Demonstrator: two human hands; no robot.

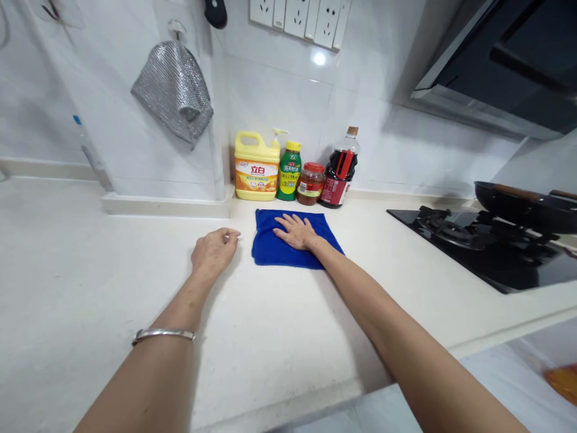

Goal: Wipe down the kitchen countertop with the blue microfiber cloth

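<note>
My right hand (295, 233) lies flat, fingers spread, on a folded blue cloth (274, 252) that rests on the white countertop (265, 337). To the left of the cloth, and apart from it, is my left hand (214, 251). Its fingers are loosely curled in, thumb close to the index finger, and I see nothing held in them. A silver bangle (164, 334) circles the left forearm. Behind the cloth, against the wall, stand a yellow detergent jug (256, 168), a green bottle with a yellow cap (289, 171), a red-lidded jar (311, 184) and a dark sauce bottle (339, 171).
At right sits a black gas stove (487, 246) with a wok (527, 207) on it, under a range hood (505, 66). A silver mesh cloth (174, 90) hangs from a hook on the protruding wall. Power sockets (297, 21) are mounted above the bottles.
</note>
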